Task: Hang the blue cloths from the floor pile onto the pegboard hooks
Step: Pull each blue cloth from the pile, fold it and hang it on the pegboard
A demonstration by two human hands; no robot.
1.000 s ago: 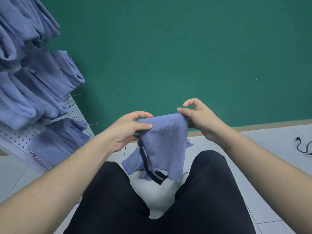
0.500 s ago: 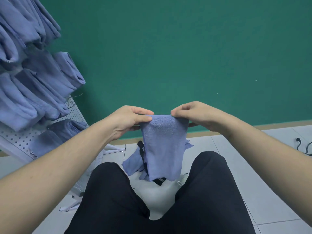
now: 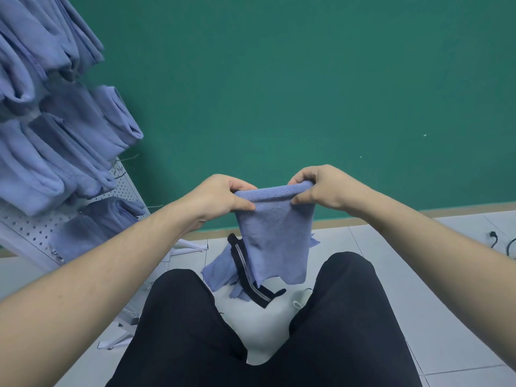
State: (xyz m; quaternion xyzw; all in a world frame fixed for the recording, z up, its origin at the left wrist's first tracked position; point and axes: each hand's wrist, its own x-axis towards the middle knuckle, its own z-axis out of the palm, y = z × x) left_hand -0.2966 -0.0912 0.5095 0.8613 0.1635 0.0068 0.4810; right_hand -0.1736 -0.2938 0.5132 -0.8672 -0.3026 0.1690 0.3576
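Far left: white perforated metal pegboard (image 3: 33, 233), leaning, carrying several rows of hung folded blue terry cloths (image 3: 78, 141); exact count unreadable. Centre: one folded blue terry cloth (image 3: 275, 236) held in the air above the white tiled floor (image 3: 405, 261), top fold horizontal, long axis hanging straight down. Left hand (image 3: 220, 198) pinching top-left corner, right hand (image 3: 321, 188) curled round top-right corner. Beneath it: small pile of loose blue cloths (image 3: 220, 270) with one black strap with a grey stripe (image 3: 243, 269) across it. Black-trousered knees (image 3: 343, 289) either side, partly hiding pile. Right edge of floor: black cable (image 3: 497, 241).
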